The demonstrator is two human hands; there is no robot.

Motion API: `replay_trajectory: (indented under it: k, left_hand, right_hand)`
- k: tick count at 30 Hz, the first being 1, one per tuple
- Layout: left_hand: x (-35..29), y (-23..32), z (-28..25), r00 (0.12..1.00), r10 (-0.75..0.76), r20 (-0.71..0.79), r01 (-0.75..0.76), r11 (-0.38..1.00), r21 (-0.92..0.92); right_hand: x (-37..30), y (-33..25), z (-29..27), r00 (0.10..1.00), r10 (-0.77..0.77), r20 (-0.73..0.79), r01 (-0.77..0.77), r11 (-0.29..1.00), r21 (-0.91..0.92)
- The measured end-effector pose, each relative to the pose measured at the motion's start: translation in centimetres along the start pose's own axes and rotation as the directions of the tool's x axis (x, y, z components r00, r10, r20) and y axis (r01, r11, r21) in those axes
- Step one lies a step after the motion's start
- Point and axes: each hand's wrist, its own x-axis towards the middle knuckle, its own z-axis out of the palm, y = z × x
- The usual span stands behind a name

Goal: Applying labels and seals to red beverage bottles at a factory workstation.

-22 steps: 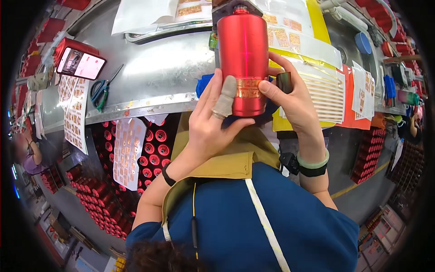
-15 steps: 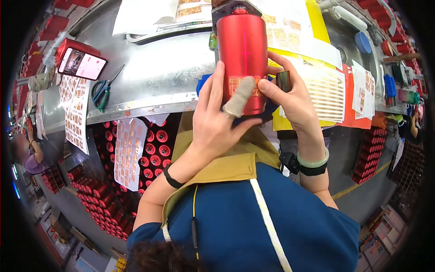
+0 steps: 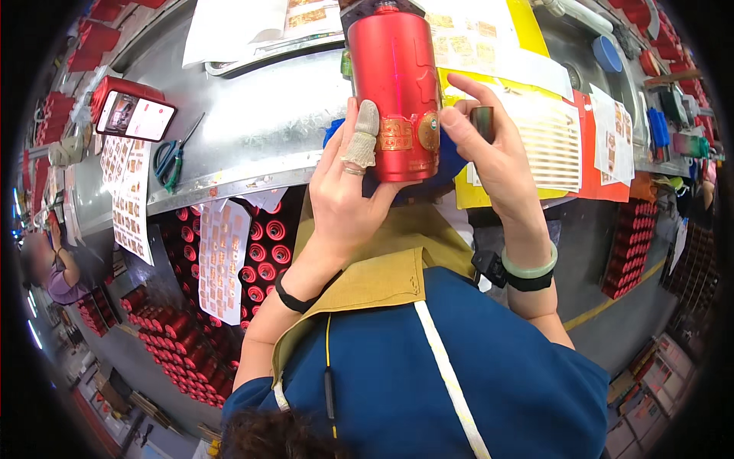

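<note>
A red bottle (image 3: pixel 394 76) stands tilted in front of me, with a gold patterned band and a round gold badge near its base. My left hand (image 3: pixel 344 187) grips it from the left and below, fingers along its side. One of those fingers wears a pale cloth finger sleeve (image 3: pixel 364 134). At the bottle's right edge, my right hand (image 3: pixel 501 153) has its thumb close to the badge and its index finger stretched out. A small dark, shiny piece (image 3: pixel 482 122) sits in that hand, its kind unclear.
Gold sticker sheets (image 3: pixel 466 42) and striped paper (image 3: pixel 539 145) lie right on the metal table (image 3: pixel 260 99). To the left are green-handled scissors (image 3: pixel 170 164), a phone (image 3: pixel 136 115) and another sticker sheet (image 3: pixel 131 195). Red bottles (image 3: pixel 180 348) stack below; a person (image 3: pixel 65 279) works far left.
The bottle has turned about its length, bringing the round badge into sight, and shifted slightly left. My right thumb has moved off its front to the right edge. My left fingers have shifted left.
</note>
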Motion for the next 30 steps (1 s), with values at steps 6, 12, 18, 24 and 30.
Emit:
replay_trajectory:
  k: [6,12,18,24,30]
  left_hand:
    - [0.2,0.6,-0.7,0.998,-0.056,0.040,0.051,0.992,0.118]
    - [0.4,0.4,-1.0,0.996,0.066,0.063,-0.073,0.989,0.129]
    - [0.8,1.4,-1.8,0.984,-0.100,0.145,0.113,0.990,-0.083]
    - [3.0,2.4,-2.8,0.863,-0.275,0.424,0.478,0.714,-0.511]
    - [3.3,2.3,-1.8,0.844,-0.335,0.418,0.535,0.552,-0.639]
  right_hand:
    - [1.2,-0.9,1.5,0.998,-0.021,0.067,0.028,0.994,-0.105]
    - [1.2,-1.4,1.3,0.990,-0.074,0.120,0.100,0.969,-0.227]
    - [1.5,-0.8,0.7,0.988,-0.048,0.144,0.083,0.966,-0.244]
    - [1.3,-1.1,0.8,0.991,-0.043,0.130,0.070,0.974,-0.217]
    - [1.3,-1.5,0.9,0.988,-0.003,0.153,0.031,0.983,-0.179]
